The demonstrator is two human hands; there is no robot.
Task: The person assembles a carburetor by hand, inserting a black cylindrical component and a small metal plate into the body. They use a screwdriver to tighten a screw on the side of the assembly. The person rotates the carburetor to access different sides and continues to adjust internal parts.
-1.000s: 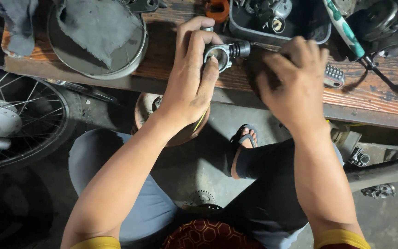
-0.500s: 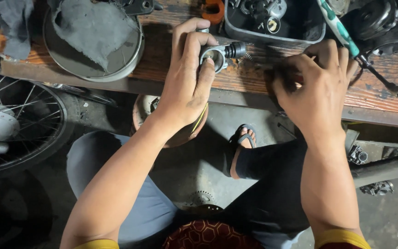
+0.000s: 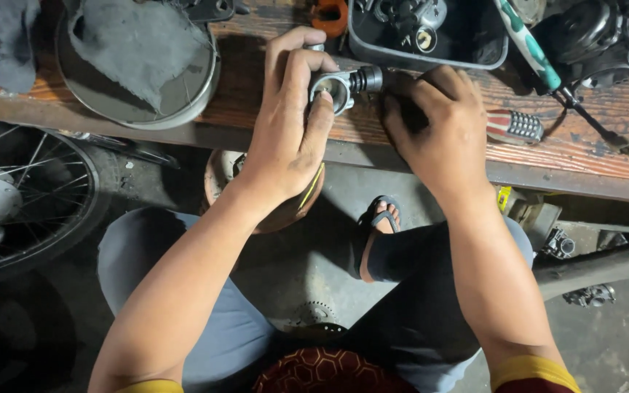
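Nearest the camera: the person's knees, one foot in a sandal [image 3: 381, 218] on the concrete floor, and a spoked wheel [image 3: 16, 196] off to the left below the bench.

Left hand [image 3: 289, 131] sits at the front edge of the wooden bench [image 3: 606, 156], about mid-length. Its fingers are curled tight round a small metal part [image 3: 342, 86] w/ a round open mouth and a dark ribbed stub pointing right; thumb pressed under the mouth. The part is lifted slightly or resting on the bench, can't tell which.

Right hand [image 3: 438, 120] is just beside it, touching or nearly touching the stub end. Fingers folded in, mostly closed; whatever they pinch, if anything, is hidden under the hand.

Step in hand, by the look of it: steadying the part w/ the left while the right works at its stub end, prob. turning or seating something. That calls for a firm left grip and small, careful finger turns on the right.

Farther back: a red-handled tool [image 3: 515, 125] right of the hands, a green-and-white screwdriver [image 3: 529, 47], a dark tray [image 3: 431, 54] of small parts at the back edge, and a round pan [image 3: 96, 94] w/ a grey rag [image 3: 140, 44] toward the left end.
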